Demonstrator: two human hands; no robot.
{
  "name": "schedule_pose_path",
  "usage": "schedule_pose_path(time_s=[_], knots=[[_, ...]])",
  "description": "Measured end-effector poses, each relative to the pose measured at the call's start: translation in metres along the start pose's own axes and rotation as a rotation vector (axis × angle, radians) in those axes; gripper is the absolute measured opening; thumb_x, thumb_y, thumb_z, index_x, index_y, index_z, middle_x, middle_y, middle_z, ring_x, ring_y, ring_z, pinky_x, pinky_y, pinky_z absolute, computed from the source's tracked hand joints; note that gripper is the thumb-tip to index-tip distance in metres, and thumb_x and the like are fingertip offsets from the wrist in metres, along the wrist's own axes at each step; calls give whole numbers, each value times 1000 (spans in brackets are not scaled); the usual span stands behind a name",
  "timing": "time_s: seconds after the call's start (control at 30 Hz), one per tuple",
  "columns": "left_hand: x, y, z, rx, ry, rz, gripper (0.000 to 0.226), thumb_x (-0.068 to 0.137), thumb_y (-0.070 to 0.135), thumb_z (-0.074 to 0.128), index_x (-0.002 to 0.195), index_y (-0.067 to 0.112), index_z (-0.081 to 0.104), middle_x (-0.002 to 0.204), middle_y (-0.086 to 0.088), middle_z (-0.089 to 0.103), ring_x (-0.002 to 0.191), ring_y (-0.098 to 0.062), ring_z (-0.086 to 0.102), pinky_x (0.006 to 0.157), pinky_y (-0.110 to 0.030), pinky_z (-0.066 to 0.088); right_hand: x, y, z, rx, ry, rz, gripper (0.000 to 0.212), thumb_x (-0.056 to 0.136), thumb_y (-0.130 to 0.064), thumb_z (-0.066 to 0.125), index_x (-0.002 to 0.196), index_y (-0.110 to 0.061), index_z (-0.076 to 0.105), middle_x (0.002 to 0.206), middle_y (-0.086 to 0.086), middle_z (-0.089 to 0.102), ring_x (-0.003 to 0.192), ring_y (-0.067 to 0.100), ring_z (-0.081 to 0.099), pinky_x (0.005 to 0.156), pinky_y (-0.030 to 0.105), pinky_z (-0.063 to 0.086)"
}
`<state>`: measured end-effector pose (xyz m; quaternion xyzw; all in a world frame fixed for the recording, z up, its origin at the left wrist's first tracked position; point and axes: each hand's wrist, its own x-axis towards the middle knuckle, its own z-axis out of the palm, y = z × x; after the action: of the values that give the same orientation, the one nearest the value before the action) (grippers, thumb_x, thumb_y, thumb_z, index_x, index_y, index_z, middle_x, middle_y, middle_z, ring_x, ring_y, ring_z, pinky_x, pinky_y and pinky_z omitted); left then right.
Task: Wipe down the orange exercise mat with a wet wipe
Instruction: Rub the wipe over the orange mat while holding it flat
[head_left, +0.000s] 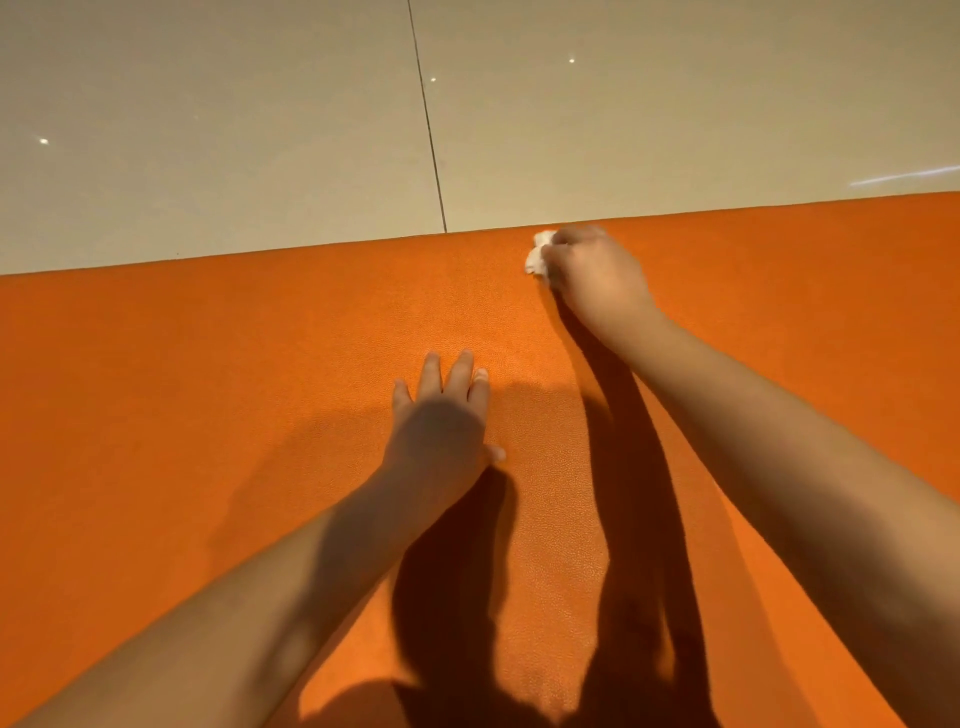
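Nearest to the viewer, two bare forearms reach out over the orange mat (208, 364), throwing long dark shadows across it. The mat lies flat on the floor and fills the lower part of the view, its far edge running as a straight line against the pale tiles. Its surface has a fine pebbled grain, almost leathery, matte rather than shiny, which I judge will grip a damp wipe and drag at it a little. The wet wipe (537, 254) is a small crumpled white wad right at that far edge, bunched under the right hand (592, 273), whose fingers curl down and clamp on it so that only a scrap shows at the fingertips. The left hand (441, 421) rests palm-down in the middle of the mat, fingers straight and only slightly apart, thumb out to the side, holding nothing and apparently bracing the mat. To do this stroke well, I would say keep that left palm pressing down so the mat does not creep or ripple, and draw the wipe along the border in overlapping passes; spreading the wad flatter would cover more of the grain at once. Pressure should be even, since the texture could hide dirt in its pits. Beyond the mat, the floor tiles (208, 130) are glossy beige, split by a thin dark grout line (428, 119) and dotted with small reflected lights.
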<state>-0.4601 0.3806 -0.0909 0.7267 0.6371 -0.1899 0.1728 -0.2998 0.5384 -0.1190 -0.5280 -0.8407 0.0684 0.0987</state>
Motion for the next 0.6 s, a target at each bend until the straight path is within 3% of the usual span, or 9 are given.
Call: schedule_pose_path(time_s=[0.1, 0.2, 0.3, 0.47, 0.6], knots=[[0, 1, -2, -17, -19, -6, 90, 92, 54, 54, 156, 14, 5, 164, -4, -6, 150, -35, -6, 118, -58, 14, 7, 9, -2, -64, 11, 205, 28, 96, -14, 44, 117, -4, 61, 119, 18, 56, 114, 34, 45, 72, 36, 40], [-1, 2, -2, -16, -22, -5, 89, 93, 53, 54, 156, 14, 5, 164, -3, -6, 150, -34, -6, 118, -58, 14, -6, -5, 7, 30, -6, 28, 36, 99, -28, 42, 122, -4, 56, 127, 20, 53, 121, 35, 42, 93, 41, 40], [-1, 2, -2, -26, -23, -9, 89, 93, 53, 54, 156, 14, 6, 164, -2, -6, 150, -34, -7, 118, -59, 15, -18, 6, 3, -20, -22, -31, 40, 100, -33, 40, 122, -4, 56, 133, 16, 49, 126, 32, 40, 96, 41, 39], [-2, 2, -1, -20, -26, -11, 89, 92, 53, 54, 156, 15, 5, 164, -2, -6, 150, -34, -7, 118, -59, 15, -9, 34, 0, -25, 47, 325, 45, 100, -32, 37, 120, 4, 55, 125, 22, 51, 121, 35, 42, 100, 40, 34], [-2, 3, -3, -24, -41, -20, 89, 92, 53, 54, 156, 15, 5, 164, -2, -6, 150, -33, -7, 118, -58, 14, -30, 20, 5, 103, -15, 142, 52, 96, -37, 44, 131, 1, 51, 140, 20, 43, 131, 34, 37, 105, 37, 32]])
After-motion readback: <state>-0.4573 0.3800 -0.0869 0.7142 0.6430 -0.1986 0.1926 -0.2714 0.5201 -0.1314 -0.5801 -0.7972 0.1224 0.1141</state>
